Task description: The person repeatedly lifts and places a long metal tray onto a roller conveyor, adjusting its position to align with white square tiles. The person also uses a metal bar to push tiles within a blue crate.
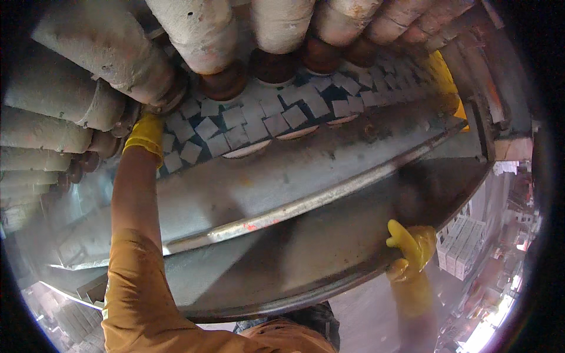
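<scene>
My left hand (146, 136), in a yellow rubber glove, reaches forward at the left, beneath a row of thick grey cylinders. Its fingers are hidden behind the base of one cylinder (115, 56), beside many small pale square pieces (206, 128) lying on a dark wet-looking surface. What it touches or holds cannot be seen. Close to the near right edge of a metal trough (306, 247), my right hand (412, 252) is also in a yellow glove. Its fingers are apart, one of them pointing up, and nothing shows in them.
More grey cylinders (282, 26) with rusty lower ends hang across the far side. A raised metal rail (306, 206) runs between me and the square pieces. Something yellow (444, 76) stands at the far right. Stacked pale blocks (462, 244) sit on the floor beyond the trough.
</scene>
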`<state>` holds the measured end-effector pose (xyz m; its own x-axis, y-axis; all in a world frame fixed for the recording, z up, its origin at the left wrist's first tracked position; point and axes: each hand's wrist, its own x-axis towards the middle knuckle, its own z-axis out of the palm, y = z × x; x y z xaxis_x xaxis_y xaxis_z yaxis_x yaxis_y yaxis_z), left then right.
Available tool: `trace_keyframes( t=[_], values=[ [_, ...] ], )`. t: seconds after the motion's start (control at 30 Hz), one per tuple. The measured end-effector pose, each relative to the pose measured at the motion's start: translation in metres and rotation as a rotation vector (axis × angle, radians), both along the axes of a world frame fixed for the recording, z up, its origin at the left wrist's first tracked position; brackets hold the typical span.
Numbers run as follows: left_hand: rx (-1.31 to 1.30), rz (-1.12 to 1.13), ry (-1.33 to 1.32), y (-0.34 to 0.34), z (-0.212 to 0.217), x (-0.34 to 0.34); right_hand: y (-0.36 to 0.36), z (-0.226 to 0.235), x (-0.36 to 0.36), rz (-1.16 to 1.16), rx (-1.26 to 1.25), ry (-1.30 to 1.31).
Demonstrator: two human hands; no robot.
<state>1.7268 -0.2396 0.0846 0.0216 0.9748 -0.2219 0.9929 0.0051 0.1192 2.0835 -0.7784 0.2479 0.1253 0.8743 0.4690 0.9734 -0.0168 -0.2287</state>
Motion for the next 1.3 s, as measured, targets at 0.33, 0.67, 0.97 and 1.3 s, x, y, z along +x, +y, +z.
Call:
trace_keyframes(
  t=[0.33,0.67,0.97,1.3],
  values=[
    [0.021,0.048,0.005,0.032,-0.015,0.001,-0.023,-0.003,-0.011,0.027,-0.119,0.048],
    [0.069,0.036,0.029,0.088,-0.042,0.010,-0.005,0.000,-0.015,0.036,-0.202,0.027],
    [0.132,-0.007,0.025,0.109,-0.047,0.018,0.001,-0.003,-0.018,0.038,-0.194,0.032],
    [0.676,-0.426,-0.371,-0.015,-0.037,-0.060,-0.011,0.001,-0.026,0.037,-0.116,0.044]
  ],
)
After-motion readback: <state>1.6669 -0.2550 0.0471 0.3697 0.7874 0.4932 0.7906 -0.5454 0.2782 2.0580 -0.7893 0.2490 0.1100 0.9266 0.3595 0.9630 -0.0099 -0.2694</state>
